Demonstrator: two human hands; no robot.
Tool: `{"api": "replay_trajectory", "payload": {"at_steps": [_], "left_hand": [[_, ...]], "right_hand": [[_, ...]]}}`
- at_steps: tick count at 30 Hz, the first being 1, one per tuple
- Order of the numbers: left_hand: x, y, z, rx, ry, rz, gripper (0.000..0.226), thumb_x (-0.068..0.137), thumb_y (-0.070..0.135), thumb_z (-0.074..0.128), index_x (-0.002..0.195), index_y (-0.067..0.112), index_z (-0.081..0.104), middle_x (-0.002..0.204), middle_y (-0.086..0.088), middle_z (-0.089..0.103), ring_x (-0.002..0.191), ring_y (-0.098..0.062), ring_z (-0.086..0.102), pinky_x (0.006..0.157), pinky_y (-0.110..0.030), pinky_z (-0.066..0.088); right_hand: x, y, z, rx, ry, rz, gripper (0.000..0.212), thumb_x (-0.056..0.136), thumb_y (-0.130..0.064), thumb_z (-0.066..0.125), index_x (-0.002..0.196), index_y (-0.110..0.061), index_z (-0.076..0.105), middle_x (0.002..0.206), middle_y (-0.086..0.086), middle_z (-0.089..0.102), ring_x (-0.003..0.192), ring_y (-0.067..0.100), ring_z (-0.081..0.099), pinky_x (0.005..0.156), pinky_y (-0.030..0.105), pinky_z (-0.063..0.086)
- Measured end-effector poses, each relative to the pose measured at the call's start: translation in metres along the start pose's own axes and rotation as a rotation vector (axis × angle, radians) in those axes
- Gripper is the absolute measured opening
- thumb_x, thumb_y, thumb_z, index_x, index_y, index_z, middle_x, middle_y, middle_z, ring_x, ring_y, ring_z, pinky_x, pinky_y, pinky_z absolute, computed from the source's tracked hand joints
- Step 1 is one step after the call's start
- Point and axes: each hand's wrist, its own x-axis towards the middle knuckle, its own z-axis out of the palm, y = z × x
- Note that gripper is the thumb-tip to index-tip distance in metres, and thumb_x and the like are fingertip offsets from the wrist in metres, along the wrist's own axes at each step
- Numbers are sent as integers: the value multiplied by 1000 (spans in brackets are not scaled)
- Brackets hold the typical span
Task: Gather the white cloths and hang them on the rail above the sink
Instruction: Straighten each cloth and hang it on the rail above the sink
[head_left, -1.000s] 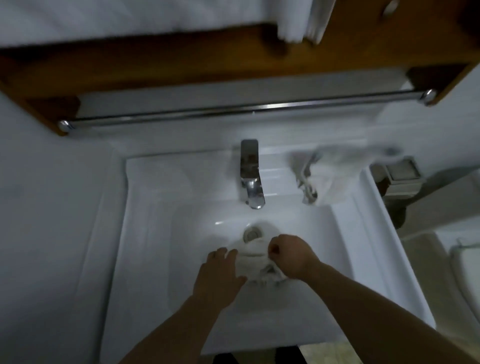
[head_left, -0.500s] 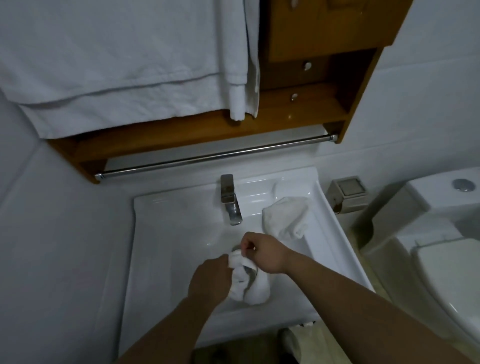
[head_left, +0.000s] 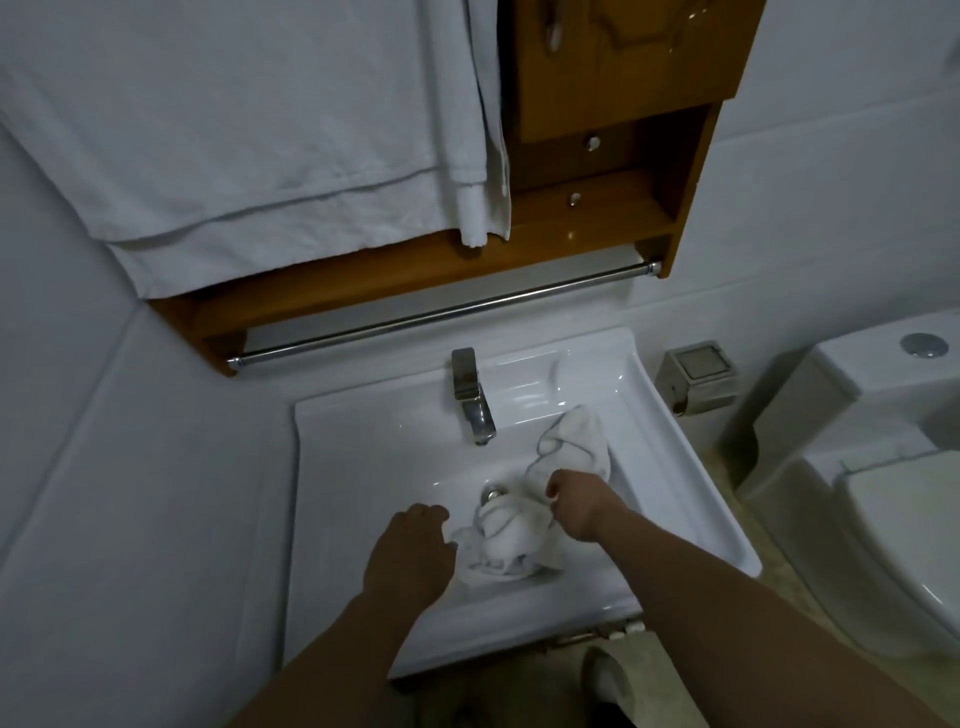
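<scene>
A crumpled white cloth lies in the basin of the white sink, just in front of the drain. My left hand grips its left edge. My right hand pinches its upper right part with curled fingers. A second white cloth lies bunched on the sink's right slope, behind my right hand. The chrome rail runs bare above the sink, under the wooden cabinet.
A chrome tap stands at the back of the sink. Large white towels hang over the wooden cabinet. A toilet stands to the right, with a metal box on the wall between.
My hands have drawn apart, spreading the cloth in the basin. The camera has pulled back and tilted up, showing more of the cabinet, towels and toilet.
</scene>
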Motion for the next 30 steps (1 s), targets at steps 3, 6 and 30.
{"api": "replay_trajectory", "payload": {"at_steps": [3, 6, 30], "left_hand": [[-6, -3, -1, 30, -37, -23, 48, 99, 38, 47, 144, 22, 39, 147, -2, 40, 133, -20, 38, 109, -30, 33], [-16, 3, -1, 62, -55, -51, 51, 99, 39, 46, 146, 20, 36, 147, -4, 39, 134, -22, 37, 110, -32, 33], [15, 166, 8, 88, 75, -156, 48, 95, 40, 52, 137, 18, 45, 133, -7, 52, 124, -25, 45, 98, -35, 42]], "right_hand": [[-9, 22, -1, -65, -17, 118, 40, 98, -24, 54, 135, -10, 51, 140, 12, 52, 128, 28, 50, 106, 31, 38], [-17, 39, 1, -92, 16, 145, 36, 96, -26, 56, 129, -11, 55, 134, 13, 57, 122, 29, 55, 102, 34, 45], [-5, 131, -80, 52, 113, -36, 30, 94, -20, 55, 123, -14, 59, 118, 10, 64, 106, 28, 60, 76, 27, 41]]}}
